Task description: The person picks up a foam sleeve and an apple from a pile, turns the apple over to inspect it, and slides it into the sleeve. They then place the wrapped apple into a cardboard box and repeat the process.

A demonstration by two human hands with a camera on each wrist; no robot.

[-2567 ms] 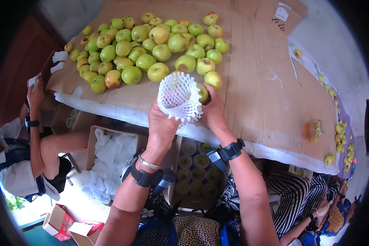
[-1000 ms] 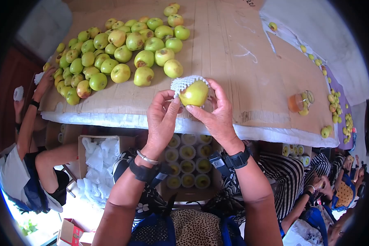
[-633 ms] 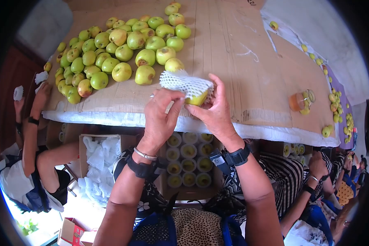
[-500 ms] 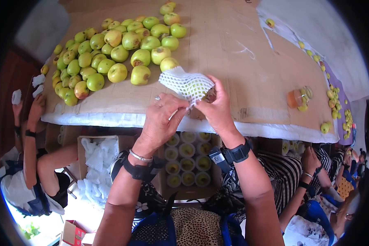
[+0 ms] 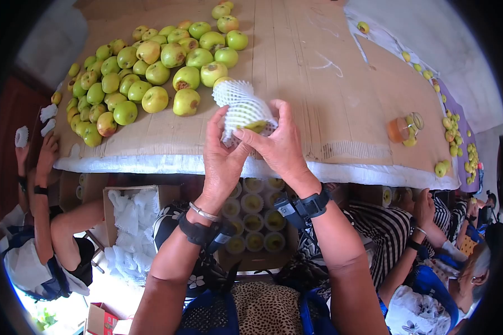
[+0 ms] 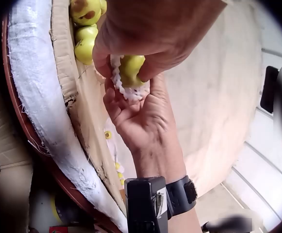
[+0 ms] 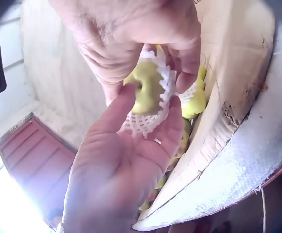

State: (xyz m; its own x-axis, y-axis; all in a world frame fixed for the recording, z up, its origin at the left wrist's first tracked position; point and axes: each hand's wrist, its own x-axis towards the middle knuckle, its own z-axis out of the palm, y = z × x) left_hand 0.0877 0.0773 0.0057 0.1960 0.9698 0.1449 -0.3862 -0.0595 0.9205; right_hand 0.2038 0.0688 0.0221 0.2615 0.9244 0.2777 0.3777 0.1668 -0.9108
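Note:
Both hands hold a yellow-green apple [image 5: 256,127] partly inside a white foam net sleeve [image 5: 241,110] above the front of the table. My left hand [image 5: 224,162] curls its fingers round the sleeve's left side. My right hand [image 5: 279,146] grips from the right, its thumb laid across the apple. The loose end of the sleeve points away to the upper left, over an apple behind it. In the right wrist view the apple's stem end [image 7: 148,87] shows bare, with the sleeve's scalloped rim [image 7: 168,90] round it. The left wrist view shows the bare apple [image 6: 131,70] between both hands.
Loose apples [image 5: 156,72] are heaped on the cardboard-covered table [image 5: 296,84]. Below its edge stand a box of foam nets [image 5: 134,209] and a box of packed apples [image 5: 253,220]. A glass jar [image 5: 398,129] lies at right. Other people sit on both sides.
Earlier the left hand held the foam net apart from the apple in the right hand. The apple then went into the net, which now covers more of it.

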